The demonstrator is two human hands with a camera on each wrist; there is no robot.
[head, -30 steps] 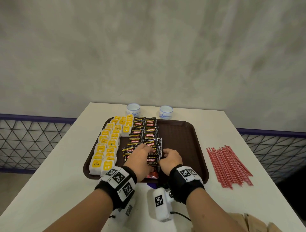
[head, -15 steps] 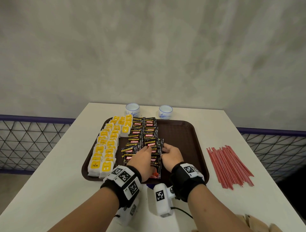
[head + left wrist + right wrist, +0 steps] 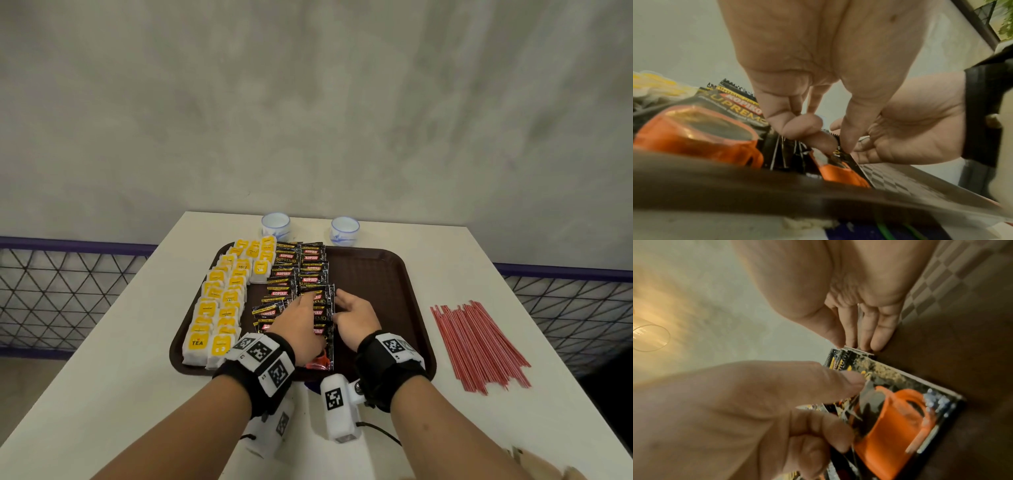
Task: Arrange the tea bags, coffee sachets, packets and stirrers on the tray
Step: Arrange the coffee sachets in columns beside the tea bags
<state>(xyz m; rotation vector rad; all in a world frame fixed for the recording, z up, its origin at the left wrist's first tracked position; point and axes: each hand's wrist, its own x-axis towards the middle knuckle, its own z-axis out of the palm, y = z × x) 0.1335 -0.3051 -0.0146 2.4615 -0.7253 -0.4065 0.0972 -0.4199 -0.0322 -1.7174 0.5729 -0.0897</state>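
Note:
A brown tray (image 3: pixel 383 274) lies on the white table. Yellow tea bags (image 3: pixel 222 301) fill its left side in rows. Black coffee sachets (image 3: pixel 291 270) run down the middle in two columns. My left hand (image 3: pixel 299 317) pinches the overlapping sachets (image 3: pixel 701 133) with curled fingers (image 3: pixel 795 125) and thumb. My right hand (image 3: pixel 354 315) is at the right side of the same stack (image 3: pixel 900 410), with its thumb and fingertips (image 3: pixel 869 337) closed on the far corner. Red stirrers (image 3: pixel 479 346) lie loose on the table, right of the tray.
Two small white cups (image 3: pixel 275 226) (image 3: pixel 345 230) stand behind the tray at the table's far edge. A grey wall rises behind the table. A wire fence (image 3: pixel 68 291) runs along both sides. The tray's right half is bare brown surface.
Both hands have slid away from me along the right sachet column, from the tray's near edge toward its middle. The sachets under them have spread further forward.

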